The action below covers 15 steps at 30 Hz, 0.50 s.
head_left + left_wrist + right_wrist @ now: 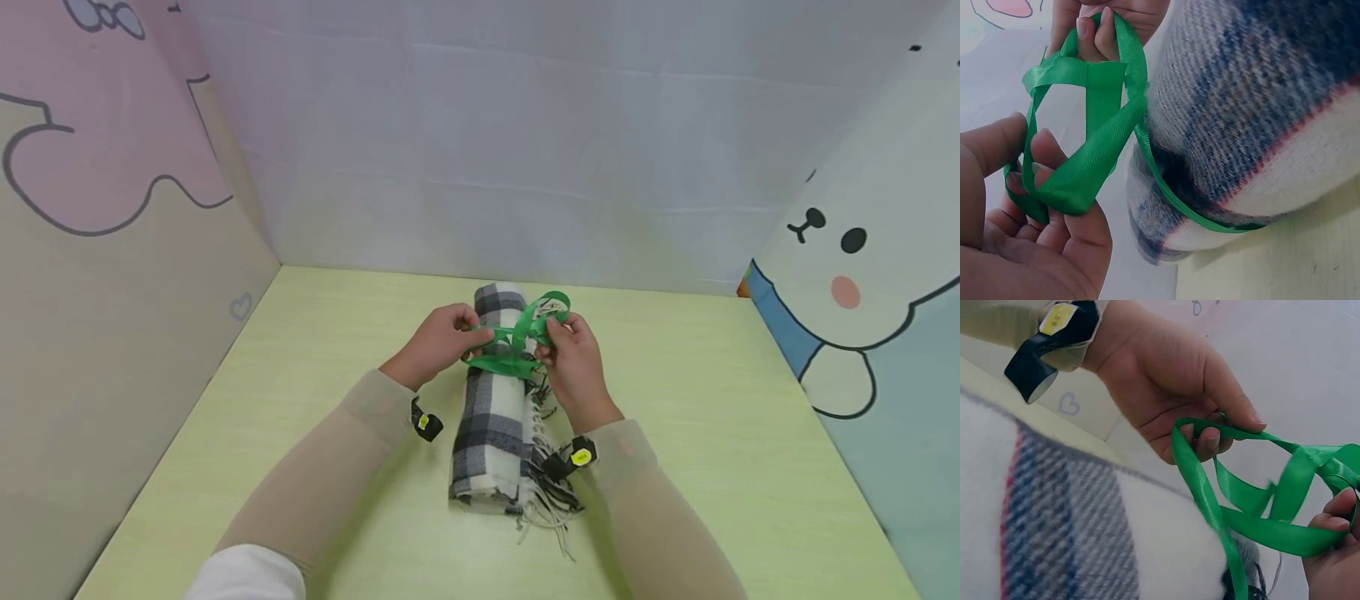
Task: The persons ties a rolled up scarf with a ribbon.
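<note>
A rolled plaid scarf (pixel 491 417) in white, grey and dark blue lies lengthwise on the table, its fringe (pixel 551 500) spilling out on the right. Round its upper part runs a green satin ribbon (pixel 504 366), with loops raised above the roll. My left hand (pixel 442 340) pinches one stretch of ribbon between thumb and fingers, left of the roll. On the other side, my right hand (pixel 577 362) holds a bunched ribbon loop. In the right wrist view the ribbon (pixel 1200 481) spans from the left hand (pixel 1160 375) to the right hand (pixel 1338 550).
The pale yellow-green table (pixel 720 417) extends on both sides of the scarf. A whitish back wall (pixel 495 150) stands behind it, and cartoon-printed panels rise at left and right. Each wrist wears a small black camera (pixel 427 421).
</note>
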Tool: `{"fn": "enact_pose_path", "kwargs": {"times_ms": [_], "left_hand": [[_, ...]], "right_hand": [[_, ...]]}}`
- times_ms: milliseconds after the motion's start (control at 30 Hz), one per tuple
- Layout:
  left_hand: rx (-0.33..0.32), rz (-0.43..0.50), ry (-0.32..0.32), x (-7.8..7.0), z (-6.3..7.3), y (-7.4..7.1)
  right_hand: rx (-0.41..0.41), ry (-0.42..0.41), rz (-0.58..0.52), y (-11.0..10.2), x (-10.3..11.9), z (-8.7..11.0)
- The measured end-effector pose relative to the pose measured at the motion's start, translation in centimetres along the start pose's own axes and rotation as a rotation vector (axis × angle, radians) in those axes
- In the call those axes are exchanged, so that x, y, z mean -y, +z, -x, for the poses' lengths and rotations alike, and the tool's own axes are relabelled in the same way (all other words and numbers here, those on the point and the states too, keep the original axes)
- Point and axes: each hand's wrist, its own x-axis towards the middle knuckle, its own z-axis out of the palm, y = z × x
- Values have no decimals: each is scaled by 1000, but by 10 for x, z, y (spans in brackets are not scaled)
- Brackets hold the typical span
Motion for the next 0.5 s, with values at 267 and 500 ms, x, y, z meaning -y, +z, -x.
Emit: {"fn": "enact_pose_path", "kwargs": {"times_ms": [267,500], "left_hand": [[-7,-113,-27,-1,1,-4],[3,-297,-22,-4,0,-5]], "right_hand": [[-41,-14,31,-4,-3,1],[-44,-25,25,-3,0,0]]}}
